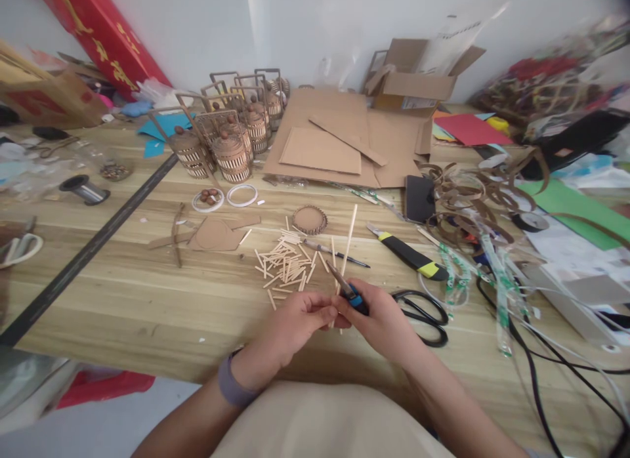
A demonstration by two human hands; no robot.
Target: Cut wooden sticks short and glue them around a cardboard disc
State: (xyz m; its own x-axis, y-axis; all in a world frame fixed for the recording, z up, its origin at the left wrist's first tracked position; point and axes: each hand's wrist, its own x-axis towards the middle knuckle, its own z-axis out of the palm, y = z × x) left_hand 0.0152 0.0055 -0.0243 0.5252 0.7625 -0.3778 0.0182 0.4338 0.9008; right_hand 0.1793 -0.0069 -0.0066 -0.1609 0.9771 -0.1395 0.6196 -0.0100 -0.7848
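Note:
My right hand (377,310) is closed around pliers (348,291) with metal jaws and a blue-and-black grip, pointing up and left. My left hand (300,317), a grey band on its wrist, pinches at a thin wooden stick (333,254) right beside the tool; the fingers partly hide the hold. A longer wooden stick (350,231) stands out past the jaws. Ahead of my hands lies a loose pile of short cut sticks (288,264). A round cardboard piece with a ridged rim (310,220) and a dark pen (339,253) lie just behind it.
Black-handled scissors (426,317) and a utility knife (411,253) lie to the right, near a phone (419,199) and tangled brown strips (462,189). Several small lidded baskets (233,157) with tall handles stand at the back left. Cardboard sheets (325,107) lie beside them.

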